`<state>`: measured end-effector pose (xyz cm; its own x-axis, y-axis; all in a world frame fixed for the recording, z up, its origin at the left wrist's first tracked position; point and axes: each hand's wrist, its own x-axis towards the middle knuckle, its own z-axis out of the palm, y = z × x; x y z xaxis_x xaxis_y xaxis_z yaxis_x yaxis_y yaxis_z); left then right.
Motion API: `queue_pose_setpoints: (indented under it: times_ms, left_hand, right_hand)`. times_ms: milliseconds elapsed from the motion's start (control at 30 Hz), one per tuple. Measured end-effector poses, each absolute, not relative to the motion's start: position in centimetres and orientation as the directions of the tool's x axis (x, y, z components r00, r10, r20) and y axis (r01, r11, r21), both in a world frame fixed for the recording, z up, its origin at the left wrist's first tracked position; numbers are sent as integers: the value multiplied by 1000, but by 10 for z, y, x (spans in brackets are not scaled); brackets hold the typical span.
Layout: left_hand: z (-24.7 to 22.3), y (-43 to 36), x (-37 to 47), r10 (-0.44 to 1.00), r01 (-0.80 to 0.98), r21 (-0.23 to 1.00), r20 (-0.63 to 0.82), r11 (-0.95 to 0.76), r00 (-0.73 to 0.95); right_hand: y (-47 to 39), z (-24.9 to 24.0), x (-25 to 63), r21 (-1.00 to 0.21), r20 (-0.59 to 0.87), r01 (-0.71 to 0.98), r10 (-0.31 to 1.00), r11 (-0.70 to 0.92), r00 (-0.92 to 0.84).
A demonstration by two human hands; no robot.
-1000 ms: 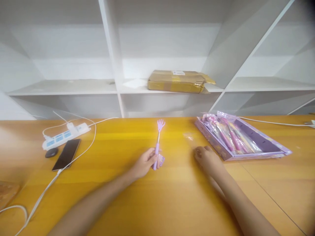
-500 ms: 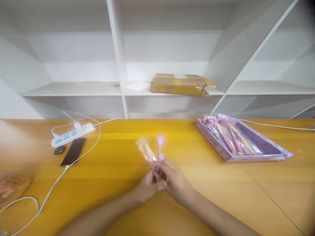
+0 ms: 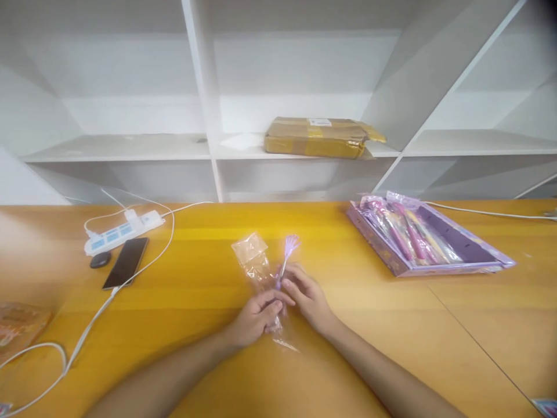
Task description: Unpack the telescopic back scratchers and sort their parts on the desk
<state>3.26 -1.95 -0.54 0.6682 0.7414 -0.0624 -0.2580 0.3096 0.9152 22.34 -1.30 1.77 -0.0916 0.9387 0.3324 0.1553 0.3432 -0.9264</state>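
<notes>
Your left hand (image 3: 256, 316) is closing its grip around the lower end of the clear plastic sleeve (image 3: 256, 268), just above the desk (image 3: 209, 348). Your right hand (image 3: 307, 293), touching the left, is pinching the purple hand-shaped scratcher (image 3: 286, 258) by its handle, its claw head pointing away beside the sleeve's top.

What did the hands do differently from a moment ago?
The right hand left the table by the purple tray and came over to the left hand. It took hold of the clear plastic bag and now meets the purple hand-shaped stick, which the left hand keeps gripping. Tray, phone and power strip lie as before.
</notes>
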Motion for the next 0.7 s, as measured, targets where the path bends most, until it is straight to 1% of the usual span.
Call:
queue_pose_setpoints:
  times_ms: [100,167,200,267,300,333,367,400,467,500,567,633,700]
  left_hand:
    - [0,-22,33,731,-203,948,-41,243,681]
    - [8,-17,29,769,-180,975,15,130,639]
    - [13,-13,26,798,-174,982,52,67,600]
    - [22,-2,16,876,-178,984,102,-19,472]
    - [26,3,10,915,-185,982,103,-32,390]
    - [29,7,5,947,-193,981,94,-35,306]
    - [31,10,-1,969,-197,980,78,-31,235]
    - [32,12,-5,982,-201,979,65,-29,176]
    - [32,13,-12,993,-194,980,62,-42,102]
    - [31,12,-14,995,-183,982,64,-48,79]
    - [30,10,-14,996,-160,986,58,-46,69]
    - [27,8,-13,996,-148,989,43,-30,84]
    - [24,7,-11,996,-142,989,42,-30,81]
  right_hand:
    - [-13,15,223,-972,222,56,969,229,-105]
    - [-11,18,228,-978,201,-57,980,199,-17]
    - [-9,21,232,-969,208,-126,976,214,64]
    - [-6,29,241,-927,222,-249,946,279,237]
    - [-6,33,246,-910,219,-285,932,302,288]
    - [-6,37,249,-905,215,-297,930,304,297]
    - [-7,40,250,-916,208,-284,942,282,264]
    - [-10,42,250,-940,195,-243,962,240,192]
    - [-17,44,245,-978,187,-89,982,187,11]
    - [-22,44,241,-978,207,4,976,208,-68]
    - [-30,41,232,-932,293,168,942,320,-166]
    - [-34,37,224,-854,382,295,901,429,-204]
    - [-35,33,221,-779,429,399,875,484,-224]
